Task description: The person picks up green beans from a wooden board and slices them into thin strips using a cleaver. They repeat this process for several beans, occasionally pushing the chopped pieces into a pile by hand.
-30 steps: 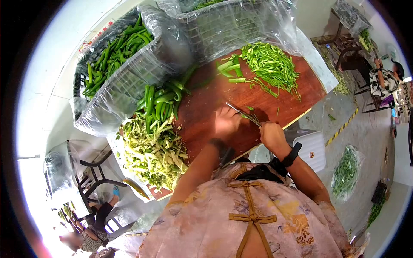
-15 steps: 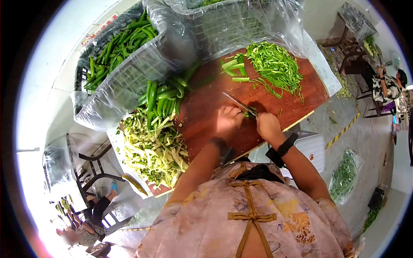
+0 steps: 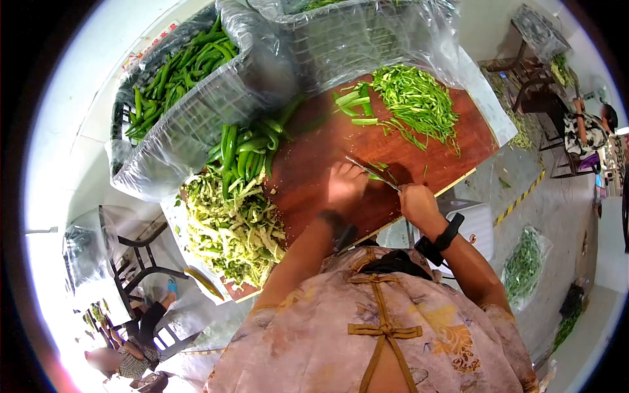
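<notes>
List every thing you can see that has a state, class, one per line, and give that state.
Right hand: closed on the knife
Knife: gripped, blade angled over the board
Left hand: fingers bent, beside the blade; grip unclear
Green strips: cut, heaped
Green peppers: piled; whether slit, unclear
Pale scraps: in pieces, heaped
Board: partly covered
Pepper crate: open-topped, plastic-lined, holding peppers

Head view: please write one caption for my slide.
Knife in right hand, left hand beside it, over a board with chopped greens.
</notes>
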Demonstrator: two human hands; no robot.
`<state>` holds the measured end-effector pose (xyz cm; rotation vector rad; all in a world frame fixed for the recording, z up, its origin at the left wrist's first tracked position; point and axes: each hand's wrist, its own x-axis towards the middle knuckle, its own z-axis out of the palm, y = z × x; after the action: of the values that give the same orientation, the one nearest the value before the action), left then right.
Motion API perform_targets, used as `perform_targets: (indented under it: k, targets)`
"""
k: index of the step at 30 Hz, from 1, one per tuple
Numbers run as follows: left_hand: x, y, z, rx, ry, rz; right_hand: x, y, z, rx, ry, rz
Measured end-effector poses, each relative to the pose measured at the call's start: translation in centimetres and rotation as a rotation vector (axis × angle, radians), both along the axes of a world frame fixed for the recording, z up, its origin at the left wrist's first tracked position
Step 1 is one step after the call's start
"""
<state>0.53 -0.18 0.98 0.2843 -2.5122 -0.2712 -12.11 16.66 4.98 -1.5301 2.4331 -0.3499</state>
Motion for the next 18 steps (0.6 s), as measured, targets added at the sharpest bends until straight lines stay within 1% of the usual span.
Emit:
perform_targets:
  k: [2, 4, 8, 10, 14, 16, 17, 18]
  targets:
    - [0.0, -0.2, -0.1, 0.007, 0.028, 0.008, -0.2, -0.4, 0.0, 0.020, 0.002, 0.007]
    - [0.1, -0.2, 0.3, 0.064, 0.049, -0.037, -0.3, -0.6, -0.2, -0.088, 0.045, 0.072]
    - [0.0, 0.0, 0.7, 0.083, 0.061, -0.039, -0.3, -2.8, -1.0, -0.156, 0.013, 0.062]
    - [0.0, -0.2, 0.4, 0.047, 0.071, -0.049, -0.3, -3.4, -1.0, -0.205, 0.025, 0.027]
    - [-0.1, -0.3, -0.5, 0.039, 0.001, -0.040, -0.6, -3.0, -0.8, -0.162, 0.035, 0.002]
    - [0.2, -0.3, -0.6, 0.023, -0.034, -0.039, -0.9, -1.6, -0.2, -0.098, 0.017, 0.006]
    - [0.2, -0.2, -0.6, 0.023, -0.033, -0.037, -0.9, -1.1, -0.1, -0.098, 0.017, 0.009]
    - [0.1, -0.1, -0.6, 0.021, 0.030, -0.017, -0.9, -0.7, 0.1, -0.058, 0.005, -0.020]
